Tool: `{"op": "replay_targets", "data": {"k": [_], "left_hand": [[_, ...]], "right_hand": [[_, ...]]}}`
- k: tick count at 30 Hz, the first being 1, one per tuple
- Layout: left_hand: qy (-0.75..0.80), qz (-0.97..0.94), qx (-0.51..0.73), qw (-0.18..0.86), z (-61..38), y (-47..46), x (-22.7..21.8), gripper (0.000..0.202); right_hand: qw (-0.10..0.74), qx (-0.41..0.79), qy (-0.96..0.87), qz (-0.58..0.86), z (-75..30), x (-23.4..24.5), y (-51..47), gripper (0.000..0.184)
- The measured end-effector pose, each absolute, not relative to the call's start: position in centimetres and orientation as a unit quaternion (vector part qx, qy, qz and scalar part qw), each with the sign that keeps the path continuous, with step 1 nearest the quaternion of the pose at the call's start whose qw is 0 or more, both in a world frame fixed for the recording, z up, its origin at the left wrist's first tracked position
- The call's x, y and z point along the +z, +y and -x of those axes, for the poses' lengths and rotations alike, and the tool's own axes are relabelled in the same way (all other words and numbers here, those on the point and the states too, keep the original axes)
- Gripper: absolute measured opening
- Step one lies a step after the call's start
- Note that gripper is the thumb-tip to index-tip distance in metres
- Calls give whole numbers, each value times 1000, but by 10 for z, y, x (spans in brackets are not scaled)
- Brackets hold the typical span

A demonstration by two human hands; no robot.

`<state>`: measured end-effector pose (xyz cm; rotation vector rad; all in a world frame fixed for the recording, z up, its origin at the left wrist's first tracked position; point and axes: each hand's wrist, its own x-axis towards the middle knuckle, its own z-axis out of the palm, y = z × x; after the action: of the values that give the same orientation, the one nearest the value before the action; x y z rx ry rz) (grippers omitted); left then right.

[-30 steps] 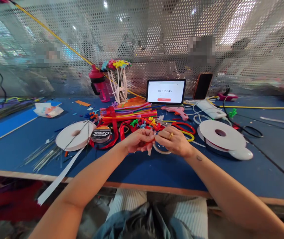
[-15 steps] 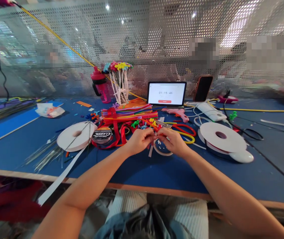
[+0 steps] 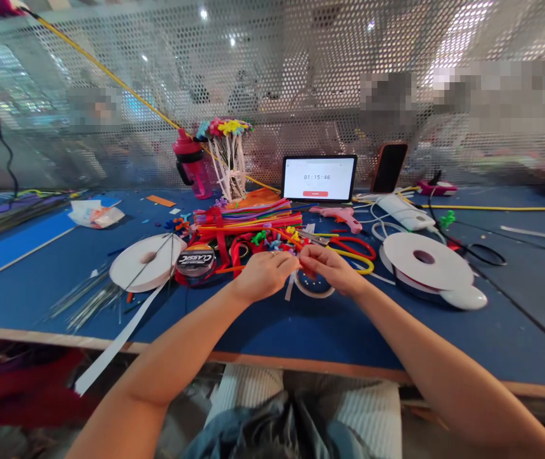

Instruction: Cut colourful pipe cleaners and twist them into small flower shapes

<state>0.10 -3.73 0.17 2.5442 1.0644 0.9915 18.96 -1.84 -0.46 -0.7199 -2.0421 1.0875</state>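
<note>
My left hand point(image 3: 266, 274) and my right hand point(image 3: 330, 268) meet fingertip to fingertip above the table, both closed in a pinch. What they pinch is mostly hidden by the fingers; a small reddish bit shows under the right fingers. Just below my right hand lies a roll of tape point(image 3: 317, 294) with small white bits inside its ring. Behind the hands are scissors point(image 3: 314, 238), small green and yellow fuzzy pieces point(image 3: 293, 233), and a bundle of coloured pipe cleaners point(image 3: 248, 217). Red and yellow bent pipe cleaners point(image 3: 361, 260) lie right of my right hand.
White ribbon spools stand left point(image 3: 133, 264) and right point(image 3: 437, 258). A round Classic tin point(image 3: 196, 260) sits by the left spool, near thin wires point(image 3: 88, 309). Farther back are a pink glue gun point(image 3: 343, 218), a tablet point(image 3: 319, 178), a phone point(image 3: 389, 167), a bottle point(image 3: 190, 162) and fuzzy flowers point(image 3: 227, 127).
My left hand has turned slightly, so its back shows more. My right fingers have shifted a little, and a reddish bit now shows beneath them. The hands stay together.
</note>
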Motion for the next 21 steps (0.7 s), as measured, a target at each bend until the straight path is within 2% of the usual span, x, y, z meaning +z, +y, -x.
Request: {"op": "replay_targets", "data": {"k": [2,5,7,8,10,12,14,16,18,19,21], "left_hand": [[374,-821,358,239,-2,-37,4,24],[342,-704,333,525,-4,-33,7,34],[304,-647,300,631,-4,-32,8,37],[297,-642,295,642,-4,-32,9,38],[313,-681,315,582,-4,-33,9,34],[347,-763,344,424,-3,-34,8,27],[365,-833,345,233,-2,-35,7,20],[367,-865,326,105,-1,-36,6,19],[368,-869,321,77,-1,-38,6,19],[370,-863,329,100,-2,-38,6,19],[370,-829,358,218,-5,-40,6,22]], "right_hand": [[390,281,-828,288,-191,-3,-21,22],[414,14,-876,249,-196,2,-24,15],[395,-80,-893,201,-199,5,-26,16],[389,-88,-897,190,-200,6,-26,16],[396,-24,-893,212,-201,7,-26,17],[401,131,-867,265,-199,6,-25,29],[370,294,-829,298,-196,4,-23,40],[335,389,-805,299,-194,2,-22,40],[336,394,-804,292,-192,1,-22,32],[347,372,-810,291,-191,1,-22,28],[383,283,-830,290,-190,2,-24,24]]}}
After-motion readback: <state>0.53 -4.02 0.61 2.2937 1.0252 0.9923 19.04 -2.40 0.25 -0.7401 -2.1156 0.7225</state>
